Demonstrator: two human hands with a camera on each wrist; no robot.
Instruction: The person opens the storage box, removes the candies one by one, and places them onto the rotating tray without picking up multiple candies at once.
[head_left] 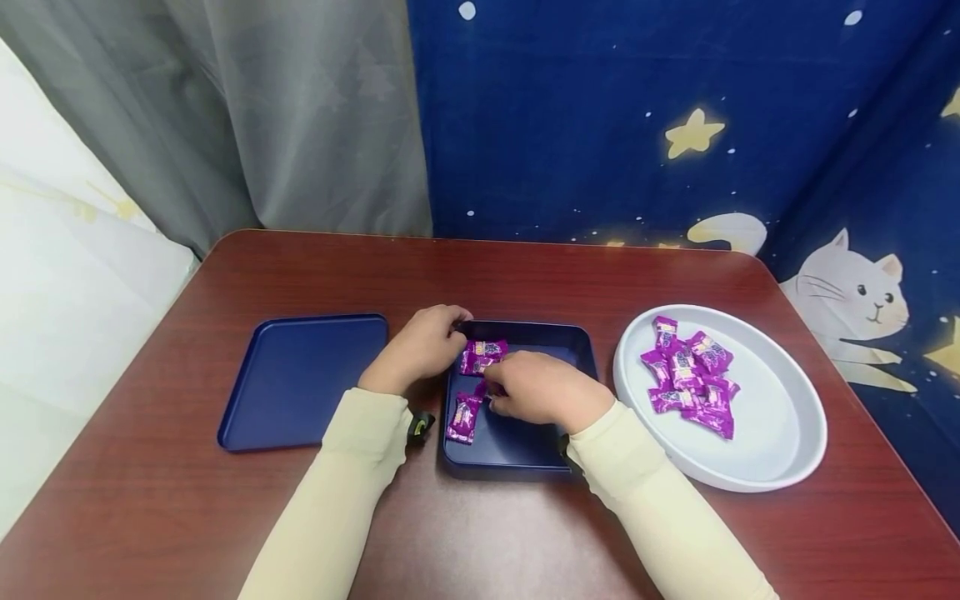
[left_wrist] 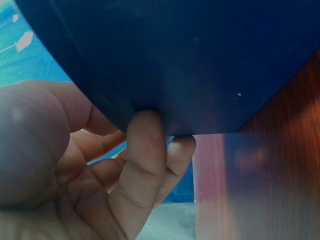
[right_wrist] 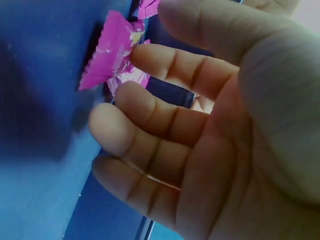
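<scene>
Near the table's middle stands a deep blue tray (head_left: 517,454) with several purple wrapped candies along its left side. My left hand (head_left: 422,346) grips this tray's far left corner; in the left wrist view its fingers (left_wrist: 146,155) bend against the tray's outer wall (left_wrist: 200,65). Inside the tray, my right hand (head_left: 546,387) pinches a purple candy (right_wrist: 112,52) between thumb and index finger, while the other fingers are bent loosely. One candy (head_left: 465,418) lies in front of the pinched one, and others (head_left: 483,354) lie behind it.
At the right, a round white tray (head_left: 795,417) holds a heap of purple candies (head_left: 686,371). A flat blue lid or shallow tray (head_left: 307,383) lies to the left. Curtains (head_left: 570,125) hang behind the brown table (head_left: 525,283).
</scene>
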